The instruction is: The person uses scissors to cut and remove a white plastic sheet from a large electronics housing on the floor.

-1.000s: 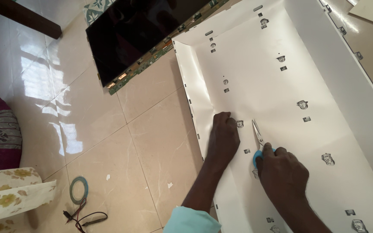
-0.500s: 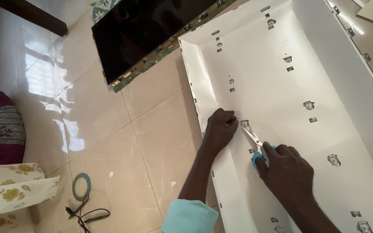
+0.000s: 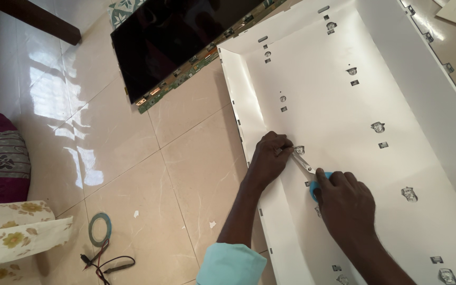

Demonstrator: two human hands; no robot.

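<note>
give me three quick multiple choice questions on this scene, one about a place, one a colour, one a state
1. Where does the roll of tape lie?
A on the floor tiles
B on the white sheet
C on the dark screen panel

2. What colour are the handles of the scissors?
A red
B blue
C yellow

3. What is the left hand doing?
A holding a cup
B hanging in the air
C pressing on the white sheet

Answers: 1 A, it lies on tile by the wires. 2 B, blue shows under the right hand. 3 C, its fingers rest beside the blade tips.
</note>
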